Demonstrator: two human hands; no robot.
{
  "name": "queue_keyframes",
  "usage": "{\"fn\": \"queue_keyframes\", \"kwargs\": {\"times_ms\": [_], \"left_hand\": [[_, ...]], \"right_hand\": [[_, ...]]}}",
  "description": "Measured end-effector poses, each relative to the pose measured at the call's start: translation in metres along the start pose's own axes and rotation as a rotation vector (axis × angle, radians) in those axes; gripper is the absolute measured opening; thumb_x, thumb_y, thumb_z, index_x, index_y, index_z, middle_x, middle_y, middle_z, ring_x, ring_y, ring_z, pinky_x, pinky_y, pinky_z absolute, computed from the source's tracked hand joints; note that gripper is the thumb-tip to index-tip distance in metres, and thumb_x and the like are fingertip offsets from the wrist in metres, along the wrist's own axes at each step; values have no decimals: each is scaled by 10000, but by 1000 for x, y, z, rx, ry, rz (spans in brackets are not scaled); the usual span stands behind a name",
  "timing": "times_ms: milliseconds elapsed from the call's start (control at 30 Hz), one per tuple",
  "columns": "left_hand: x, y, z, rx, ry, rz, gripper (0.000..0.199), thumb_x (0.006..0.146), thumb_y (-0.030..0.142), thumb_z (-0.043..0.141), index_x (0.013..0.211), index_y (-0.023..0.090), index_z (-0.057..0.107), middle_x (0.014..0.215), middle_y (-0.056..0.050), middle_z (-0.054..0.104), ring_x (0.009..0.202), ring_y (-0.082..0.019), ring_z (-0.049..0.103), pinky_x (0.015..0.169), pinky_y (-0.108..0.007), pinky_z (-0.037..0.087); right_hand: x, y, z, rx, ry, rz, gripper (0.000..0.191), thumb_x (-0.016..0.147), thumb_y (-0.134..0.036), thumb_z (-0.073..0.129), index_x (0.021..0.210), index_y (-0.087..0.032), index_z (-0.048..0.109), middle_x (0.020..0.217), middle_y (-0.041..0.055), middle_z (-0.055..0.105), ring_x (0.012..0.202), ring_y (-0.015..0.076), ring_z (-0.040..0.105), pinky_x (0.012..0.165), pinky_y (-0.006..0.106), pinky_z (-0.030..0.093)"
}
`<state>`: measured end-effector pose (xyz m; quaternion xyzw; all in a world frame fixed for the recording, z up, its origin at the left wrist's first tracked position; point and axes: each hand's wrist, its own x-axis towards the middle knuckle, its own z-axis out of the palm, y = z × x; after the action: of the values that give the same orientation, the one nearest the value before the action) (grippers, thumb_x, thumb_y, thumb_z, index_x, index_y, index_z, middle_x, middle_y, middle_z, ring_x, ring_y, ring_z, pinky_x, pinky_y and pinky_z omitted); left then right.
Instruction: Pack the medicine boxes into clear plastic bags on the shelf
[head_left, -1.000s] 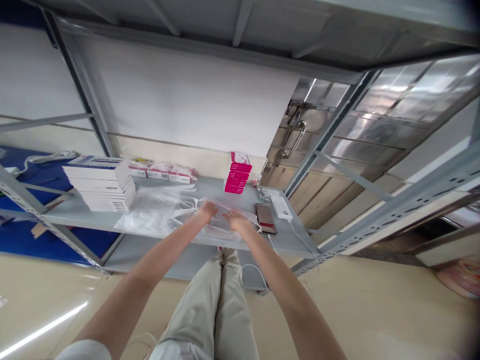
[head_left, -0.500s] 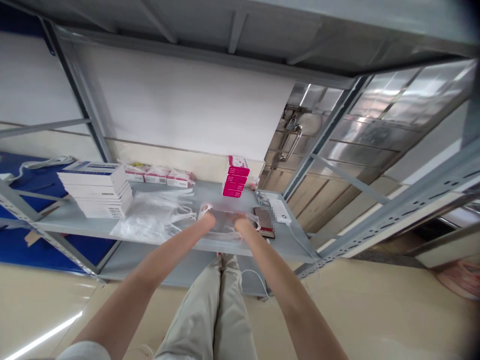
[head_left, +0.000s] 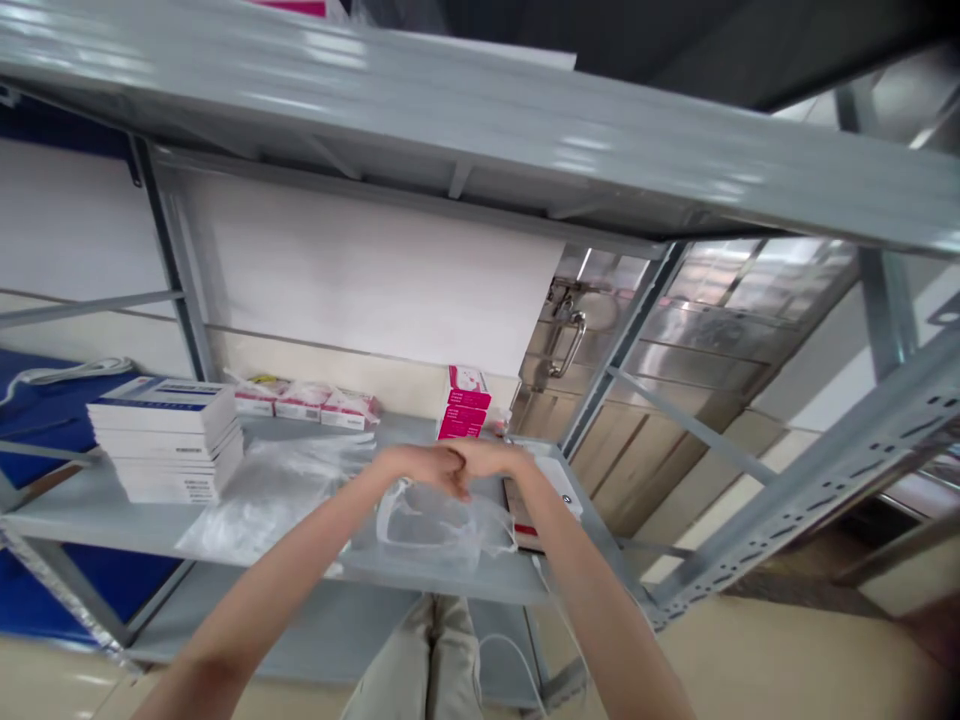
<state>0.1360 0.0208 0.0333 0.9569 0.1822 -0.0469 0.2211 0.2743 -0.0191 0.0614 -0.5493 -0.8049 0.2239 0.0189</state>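
My left hand [head_left: 433, 466] and my right hand [head_left: 484, 460] meet above the middle shelf, fingers curled and overlapping. Whatever lies between them, if anything, is hidden. Just below them a clear plastic bag with white handles [head_left: 427, 528] lies loosely spread on the shelf. Directly behind the hands stands a stack of pink boxes [head_left: 463, 405], its lower part partly covered by them. To the left lies a pile of clear plastic bags [head_left: 262, 495]. Beside my right wrist is a dark, red-edged flat object [head_left: 525, 532], partly hidden by the forearm.
White boxes with blue tops [head_left: 165, 440] are stacked at the left of the shelf [head_left: 352, 580]. Several pink-and-white packs [head_left: 301, 402] line the back. A white device [head_left: 559, 482] with a cable sits at right. Grey uprights [head_left: 626, 345] and an upper shelf beam [head_left: 450, 120] frame the space.
My hands have left the bag's sides and come together higher up, near the pink boxes. The bag now lies on the shelf below them. The view has tilted upward.
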Motion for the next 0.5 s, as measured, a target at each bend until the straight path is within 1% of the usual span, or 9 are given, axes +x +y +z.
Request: {"fn": "queue_keyframes", "kwargs": {"times_ms": [33,100,133,200,267,333,400,433,500], "left_hand": [[0,-1,-16,-28,45,40,352,806,496,574,820,150,637,789,-7,648,714,-155,568,671,-244,437],[5,-9,-43,-99,160,118,335,843,440,535,969,140,616,938,-35,653,832,-174,582,743,-253,442],[10,-17,-53,-123,218,139,321,855,387,527,1053,144,597,1034,-52,648,916,-186,583,798,-261,442],[27,-39,-67,-119,317,114,378,849,292,538,1203,157,536,1230,-83,594,1102,-210,542,926,-281,411],[46,-67,-72,-56,401,7,527,821,277,585,1313,148,449,1377,-125,493,1242,-245,459,1019,-310,361],[63,-96,-72,-24,460,-73,713,807,311,611,1417,116,298,1476,-189,361,1335,-295,365,1064,-364,330],[78,-123,-68,-11,517,-140,794,831,333,578,1471,122,156,1517,-223,269,1382,-311,299,1090,-426,302],[83,-136,-66,2,551,-158,815,842,343,562,1484,132,107,1527,-231,241,1397,-315,270,1103,-456,279],[91,-156,-61,42,566,-155,930,803,347,610,1496,134,29,1547,-249,155,1431,-328,170,1129,-493,219]], "right_hand": [[-1,2,-13,1,74,-44,760,625,-53,663,1346,-233,501,1224,41,648,1027,205,627,843,267,491],[3,10,-34,-38,234,-30,758,700,-112,633,1413,-240,410,1378,78,527,1217,227,519,967,306,422],[8,16,-41,-64,304,18,750,738,-172,629,1438,-239,368,1425,93,475,1279,242,461,1014,334,382],[25,32,-50,-106,357,167,763,810,-339,597,1486,-223,261,1499,120,363,1365,279,346,1077,411,304],[48,50,-52,-127,361,347,813,852,-513,511,1512,-196,158,1555,146,227,1416,319,229,1099,496,234],[73,64,-53,-154,392,501,842,862,-631,402,1514,-168,138,1566,180,159,1428,359,160,1088,563,192],[98,72,-53,-174,385,596,821,866,-662,348,1495,-153,216,1532,210,242,1397,385,236,1054,582,230],[109,73,-53,-187,369,643,816,854,-661,380,1477,-146,267,1506,224,291,1368,399,293,1023,582,274],[126,74,-54,-224,349,724,811,803,-620,514,1432,-135,352,1457,243,359,1304,423,383,956,571,349]]}}
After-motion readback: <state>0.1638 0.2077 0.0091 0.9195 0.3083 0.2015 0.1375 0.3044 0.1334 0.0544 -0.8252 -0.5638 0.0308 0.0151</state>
